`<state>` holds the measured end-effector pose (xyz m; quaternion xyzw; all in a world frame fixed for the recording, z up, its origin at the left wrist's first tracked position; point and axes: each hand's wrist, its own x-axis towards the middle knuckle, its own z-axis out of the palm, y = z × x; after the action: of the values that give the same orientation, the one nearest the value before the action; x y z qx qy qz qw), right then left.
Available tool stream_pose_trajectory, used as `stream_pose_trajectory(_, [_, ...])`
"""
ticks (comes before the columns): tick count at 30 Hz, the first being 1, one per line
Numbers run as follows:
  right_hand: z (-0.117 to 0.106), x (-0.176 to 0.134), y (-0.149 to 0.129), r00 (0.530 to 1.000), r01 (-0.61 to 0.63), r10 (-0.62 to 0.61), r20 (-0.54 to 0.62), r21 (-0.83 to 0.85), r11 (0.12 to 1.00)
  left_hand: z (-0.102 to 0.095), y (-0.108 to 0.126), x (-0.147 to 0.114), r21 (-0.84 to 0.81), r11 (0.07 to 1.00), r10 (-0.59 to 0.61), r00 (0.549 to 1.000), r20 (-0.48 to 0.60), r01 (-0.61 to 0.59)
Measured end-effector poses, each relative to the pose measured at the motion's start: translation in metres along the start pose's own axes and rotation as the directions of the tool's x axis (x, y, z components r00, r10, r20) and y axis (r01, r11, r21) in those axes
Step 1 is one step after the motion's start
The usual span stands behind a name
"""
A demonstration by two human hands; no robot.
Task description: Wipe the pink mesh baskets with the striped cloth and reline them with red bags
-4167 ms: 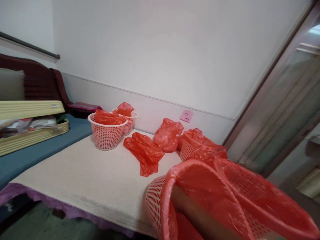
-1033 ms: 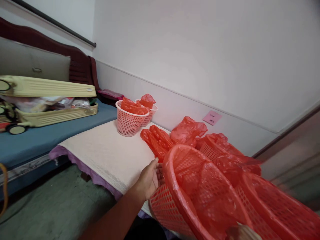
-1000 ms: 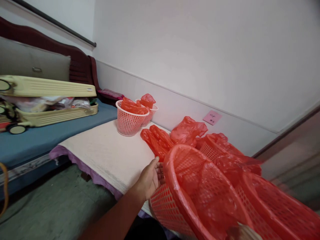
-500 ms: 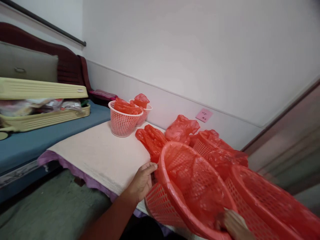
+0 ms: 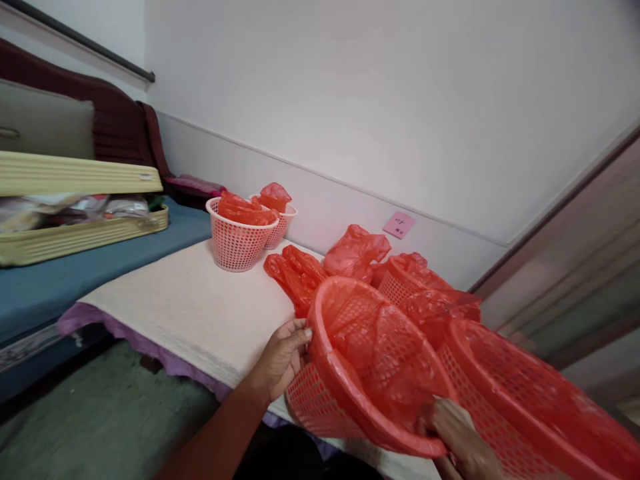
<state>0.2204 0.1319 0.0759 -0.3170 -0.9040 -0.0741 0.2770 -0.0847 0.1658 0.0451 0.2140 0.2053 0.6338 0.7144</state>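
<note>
A perforated plastic basket (image 5: 320, 400), lined with a red plastic bag (image 5: 385, 340) folded over its rim, tilts in front of me with its mouth facing up and right. At its left rim, my left hand (image 5: 283, 357) is closed, thumb and fingers on the bag-covered edge. My right hand (image 5: 457, 430) grips the near right rim, its fingers reaching partly inside. Directly right stands another bag-lined basket (image 5: 490, 393), cut off by the frame edge. Just behind the held basket lies a loose red plastic bag (image 5: 297, 273) on the pale cover (image 5: 200, 300).
Two white baskets (image 5: 237, 243) holding red bags stand at the back left. Against the wall are more red bags (image 5: 355, 250) and a basket (image 5: 397, 283), below a pink note (image 5: 399, 225). A yellow open suitcase (image 5: 80, 230) rests on the blue bed (image 5: 187, 227) at left.
The held basket's near right rim has risen slightly, along with my right hand. My left hand keeps its place on the left rim. The whole view has shifted a little.
</note>
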Motion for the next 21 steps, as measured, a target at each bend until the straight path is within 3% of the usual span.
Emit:
stream_pose_trajectory(6, [0.009,0.01,-0.006,0.997,-0.06,0.056,0.054,0.076,0.995,-0.019,-0.009,-0.001,0.098,0.995,0.034,0.983,-0.179,-0.017])
stream_pose_trajectory(11, [0.013,0.02,-0.014,0.993,-0.091,0.083,0.088,0.091,0.992,-0.036,-0.013,-0.032,0.269,0.962,0.135,0.94,-0.314,-0.049])
stream_pose_trajectory(14, [0.013,0.025,-0.018,0.989,-0.122,0.111,0.096,0.116,0.986,-0.03,-0.005,-0.059,0.464,0.883,0.209,0.942,-0.262,-0.067])
stream_pose_trajectory(17, [0.007,0.029,-0.02,0.981,-0.151,0.133,0.138,0.132,0.98,-0.012,0.006,-0.078,0.736,0.665,0.328,0.935,-0.133,-0.128])
stream_pose_trajectory(21, [-0.012,0.037,-0.024,0.957,-0.193,0.137,0.257,0.21,0.958,0.007,0.01,-0.083,0.833,0.518,0.296,0.955,0.037,-0.193])
